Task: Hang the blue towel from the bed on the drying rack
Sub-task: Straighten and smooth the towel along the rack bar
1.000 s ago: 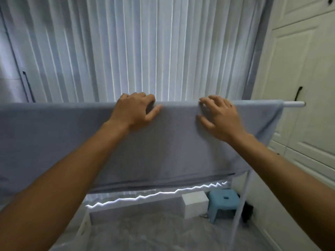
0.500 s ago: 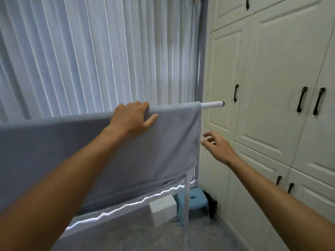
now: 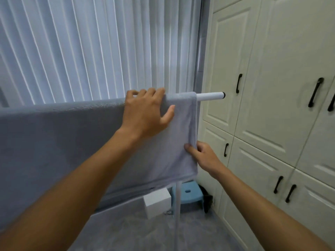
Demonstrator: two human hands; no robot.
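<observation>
The blue towel [image 3: 63,142] hangs draped over the white top bar of the drying rack [image 3: 210,96], spreading from the left edge of view to near the bar's right end. My left hand [image 3: 145,113] lies on top of the towel at the bar, fingers curled over it and thumb pressed against the front. Lower down, my right hand [image 3: 203,156] pinches the towel's right side edge between thumb and fingers. The rack's white upright pole [image 3: 176,211] shows below the towel.
White vertical blinds [image 3: 99,51] hang behind the rack. Cream wardrobe doors with black handles [image 3: 272,105] fill the right side, close to the bar's end. On the grey floor stand a white box [image 3: 156,201] and a small blue stool [image 3: 188,194].
My right hand left the top of the towel, dropped to the right, and now grips the towel's side edge. The view swung right. My left hand stayed on the bar.
</observation>
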